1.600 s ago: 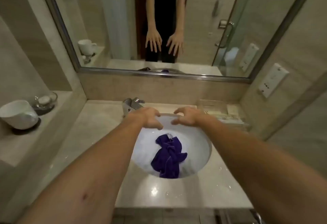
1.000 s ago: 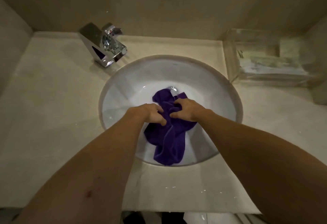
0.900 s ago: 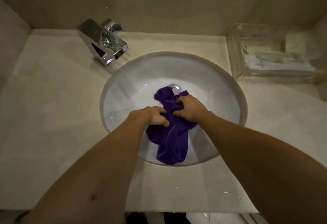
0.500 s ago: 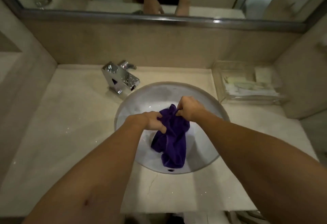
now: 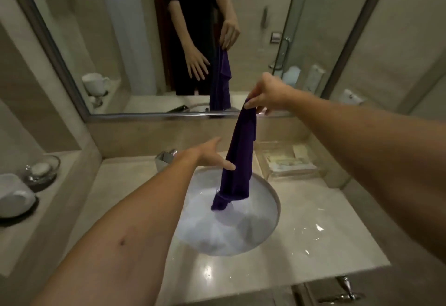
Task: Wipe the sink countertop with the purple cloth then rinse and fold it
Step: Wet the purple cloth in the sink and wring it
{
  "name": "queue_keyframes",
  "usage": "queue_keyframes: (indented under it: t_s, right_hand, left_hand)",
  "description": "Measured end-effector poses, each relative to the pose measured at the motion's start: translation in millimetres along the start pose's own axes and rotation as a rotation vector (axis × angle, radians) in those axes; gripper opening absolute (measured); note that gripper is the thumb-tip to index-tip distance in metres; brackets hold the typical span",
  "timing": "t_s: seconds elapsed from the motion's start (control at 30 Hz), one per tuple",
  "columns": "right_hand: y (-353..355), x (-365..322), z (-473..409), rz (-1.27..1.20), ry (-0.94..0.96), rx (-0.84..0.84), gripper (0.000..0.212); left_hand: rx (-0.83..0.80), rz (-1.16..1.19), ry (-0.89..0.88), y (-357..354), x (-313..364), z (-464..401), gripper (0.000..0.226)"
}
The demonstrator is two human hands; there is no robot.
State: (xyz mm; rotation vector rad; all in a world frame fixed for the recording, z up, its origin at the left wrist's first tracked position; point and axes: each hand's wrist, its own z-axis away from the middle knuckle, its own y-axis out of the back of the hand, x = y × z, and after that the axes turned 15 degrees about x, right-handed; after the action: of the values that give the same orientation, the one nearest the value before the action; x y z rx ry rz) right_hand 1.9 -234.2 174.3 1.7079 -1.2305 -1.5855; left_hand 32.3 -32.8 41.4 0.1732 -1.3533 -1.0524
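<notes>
Cloth: purple cloth (image 5: 239,160) hangs limp above the sink (image 5: 270,211), likely wet, soft, light.
Right hand (image 5: 265,95): grip pinches the cloth's top corner.
Left hand (image 5: 210,156): fingers spread, touching the cloth midway.
Hold: best taken at a second corner, above the sink.

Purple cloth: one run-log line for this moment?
purple cloth hanging over sink | right hand pinches top | left hand open beside it
</notes>
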Motion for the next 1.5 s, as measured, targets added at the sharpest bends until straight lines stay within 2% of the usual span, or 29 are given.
queue_keyframes:
  t_s: [0.17, 0.27, 0.43, 0.53, 0.63, 0.7, 0.73, 0.8, 0.87, 0.9, 1.0, 1.07, 1.17, 1.2, 1.3, 1.4, 1.5]
  right_hand:
    - [73, -39, 8, -0.157, 0.069, 0.267, 0.02]
    - [102, -46, 10, -0.312, 0.048, 0.444, 0.019]
    - [122, -24, 3, -0.41, -0.104, 0.662, 0.017]
    - [108, 18, -3, -0.427, -0.306, 0.718, 0.015]
    - [76, 66, 0, -0.336, -0.569, 0.628, 0.025]
    - [56, 85, 10, -0.224, -0.595, 0.481, 0.042]
    - [46, 90, 17, -0.227, -0.542, 0.397, 0.052]
    - [28, 87, 37, -0.446, -0.442, 0.176, 0.068]
    - [6, 88, 54, -0.807, -0.466, -0.08, 0.091]
    - [-5, 88, 61, -0.98, -0.505, -0.153, 0.096]
    - [-29, 88, 74, -1.399, -0.565, -0.238, 0.088]
    - [-31, 83, 77, -1.47, -0.508, -0.275, 0.089]
    - [-16, 74, 65, -1.383, -0.462, -0.209, 0.071]
    - [-11, 72, 59, -1.34, -0.463, -0.164, 0.062]
    - [-3, 76, 44, -1.26, -0.457, -0.04, 0.049]
    - [-6, 83, 37, -1.221, -0.438, -0.021, 0.047]
    - [-7, 86, 36, -1.178, -0.433, 0.042, 0.053]
  left_hand:
    - [0.089, 0.114, -0.132, 28, 51, 16, 0.114]
    - [0.029, 0.201, -0.154, 26, 69, 15, 0.094]
    - [-0.003, 0.285, -0.075, 27, 83, 14, 0.054]
    - [-0.071, 0.33, -0.07, 33, 89, 14, 0.046]
    - [-0.055, 0.342, -0.085, 32, 99, 14, 0.027]
    - [-0.052, 0.359, -0.103, 29, 109, 13, 0.024]
    - [-0.053, 0.365, -0.108, 29, 116, 12, 0.026]
    - [-0.047, 0.379, -0.119, 28, 131, 11, 0.044]
    - [-0.009, 0.437, -0.108, 26, 148, 10, 0.066]
    - [0.021, 0.492, -0.095, 26, 158, 9, 0.067]
    - [0.105, 0.61, -0.069, 33, 184, 6, 0.07]
    - [0.161, 0.613, -0.079, 39, 198, 2, 0.071]
    - [0.313, 0.614, -0.101, 44, 209, -4, 0.036]
    - [0.36, 0.614, -0.092, 44, 210, -6, 0.03]
    - [0.373, 0.622, -0.045, 40, 201, -13, 0.034]
    - [0.343, 0.631, -0.02, 40, 195, -15, 0.047]
    - [0.331, 0.602, -0.012, 40, 196, -12, 0.049]
